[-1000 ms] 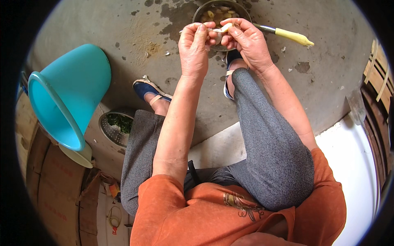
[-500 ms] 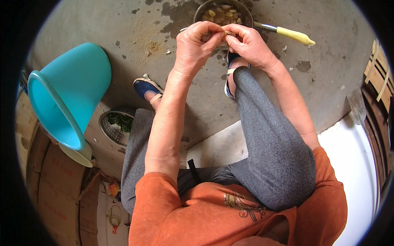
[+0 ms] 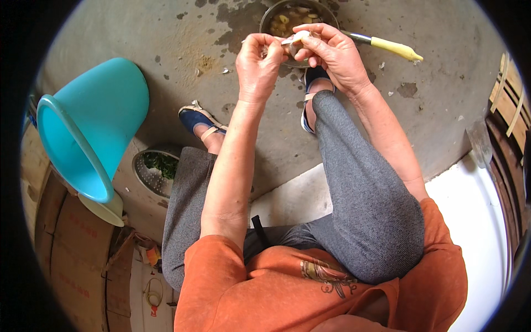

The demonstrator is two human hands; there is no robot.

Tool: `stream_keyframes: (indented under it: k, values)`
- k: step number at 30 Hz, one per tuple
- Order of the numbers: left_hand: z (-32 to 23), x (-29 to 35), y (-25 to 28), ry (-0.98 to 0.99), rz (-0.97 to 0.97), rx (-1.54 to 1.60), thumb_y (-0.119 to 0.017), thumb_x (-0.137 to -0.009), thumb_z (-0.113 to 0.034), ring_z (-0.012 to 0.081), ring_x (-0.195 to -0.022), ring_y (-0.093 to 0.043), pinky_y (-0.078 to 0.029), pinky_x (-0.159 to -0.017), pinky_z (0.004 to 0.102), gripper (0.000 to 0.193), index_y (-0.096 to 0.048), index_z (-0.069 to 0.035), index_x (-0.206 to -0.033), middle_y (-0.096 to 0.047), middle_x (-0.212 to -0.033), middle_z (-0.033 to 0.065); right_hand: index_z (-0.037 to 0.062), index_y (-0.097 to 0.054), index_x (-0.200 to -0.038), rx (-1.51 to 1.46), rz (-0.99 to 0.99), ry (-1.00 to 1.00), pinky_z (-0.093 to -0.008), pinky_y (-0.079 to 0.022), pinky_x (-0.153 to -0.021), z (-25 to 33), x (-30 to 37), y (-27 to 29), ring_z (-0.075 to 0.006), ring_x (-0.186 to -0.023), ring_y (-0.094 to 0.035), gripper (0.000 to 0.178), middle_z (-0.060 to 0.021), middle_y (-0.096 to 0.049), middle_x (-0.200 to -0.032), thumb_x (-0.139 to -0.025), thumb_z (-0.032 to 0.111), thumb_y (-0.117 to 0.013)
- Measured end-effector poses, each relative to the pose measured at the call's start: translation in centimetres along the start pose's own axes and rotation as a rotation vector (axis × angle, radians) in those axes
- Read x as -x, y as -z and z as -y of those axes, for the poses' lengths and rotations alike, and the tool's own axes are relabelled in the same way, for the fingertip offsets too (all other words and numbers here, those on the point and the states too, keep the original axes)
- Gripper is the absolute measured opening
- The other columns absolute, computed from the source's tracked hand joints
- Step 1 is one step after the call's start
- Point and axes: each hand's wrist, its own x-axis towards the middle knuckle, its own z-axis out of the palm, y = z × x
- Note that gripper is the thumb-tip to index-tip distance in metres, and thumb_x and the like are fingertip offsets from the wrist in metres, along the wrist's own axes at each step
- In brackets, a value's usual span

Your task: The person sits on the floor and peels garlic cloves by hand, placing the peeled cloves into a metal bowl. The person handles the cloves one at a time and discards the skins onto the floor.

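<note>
Over the near rim of a metal pan [image 3: 264, 25], my two hands meet. Between the thumb and fingers of my right hand [image 3: 338, 58] is a pale, smooth garlic clove [image 3: 302, 36]. My left hand [image 3: 260, 69] has its thumb and fingers pinched together beside the clove, on a thin whitish scrap that looks like garlic skin [image 3: 286, 42]. Inside the pan lie several peeled cloves [image 3: 284, 19] in brownish water, partly hidden by my hands. The pan's pale yellow handle [image 3: 395, 48] points to the right.
A turquoise bucket [image 3: 110, 105] lies tipped on its side at the left. Near it a perforated metal colander [image 3: 145, 176] holds green leaves [image 3: 161, 164]. My blue shoes [image 3: 200, 119] rest on the grey concrete floor [image 3: 276, 127], which has wet spots and bits of peel.
My hands, earlier touching at the fingertips, have drawn slightly apart. The right hand has opened out to show the pale clove, and the left wrist has shifted a little.
</note>
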Motion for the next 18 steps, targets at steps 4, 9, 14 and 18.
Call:
stream_keyframes:
  k: [4, 9, 14, 18]
  values:
    - [-1.1, 0.8, -0.7, 0.182, 0.047, 0.349, -0.059, -0.089, -0.008, 0.0073, -0.067, -0.057, -0.048, -0.061, 0.0209, 0.015, -0.056, -0.003, -0.103, -0.061, -0.08, 0.0029, 0.0052, -0.064, -0.109, -0.002, -0.003, 0.042, -0.0153, -0.045, -0.059, -0.6, -0.1, 0.5, -0.0033, -0.071, -0.057, 0.021, -0.0003, -0.065, -0.086, -0.09, 0.015, -0.061]
    - [-1.4, 0.7, -1.6, 0.123, 0.109, 0.267, -0.065, -0.087, -0.012, 0.0066, -0.068, -0.056, -0.047, -0.062, 0.0202, 0.015, -0.06, -0.004, -0.099, -0.063, -0.081, 0.0019, 0.0047, -0.064, -0.109, -0.063, -0.042, 0.031, -0.0165, -0.047, -0.061, -0.8, 0.1, 0.0, -0.0035, -0.072, -0.057, 0.021, 0.0, -0.064, -0.086, -0.09, 0.013, -0.061]
    - [-1.4, 0.9, -2.3, 0.071, 0.018, 0.325, -0.064, -0.089, -0.012, 0.0059, -0.068, -0.056, -0.047, -0.06, 0.0189, 0.011, -0.062, -0.002, -0.093, -0.063, -0.08, 0.002, 0.0016, -0.062, -0.11, -0.343, 0.009, -0.064, -0.0191, -0.049, -0.062, -1.0, -0.3, 0.2, -0.0053, -0.072, -0.057, 0.022, -0.0015, -0.063, -0.086, -0.09, 0.01, -0.059]
    - [-1.0, 0.9, -2.3, 0.02, 0.0, 0.326, -0.062, -0.09, -0.013, 0.0049, -0.065, -0.054, -0.046, -0.059, 0.0179, 0.012, -0.06, -0.001, -0.09, -0.061, -0.078, 0.001, 0.0005, -0.061, -0.11, -0.491, 0.12, -0.168, -0.02, -0.05, -0.062, -0.7, -0.4, 0.3, -0.0065, -0.071, -0.057, 0.021, -0.0012, -0.061, -0.082, -0.091, 0.009, -0.058]
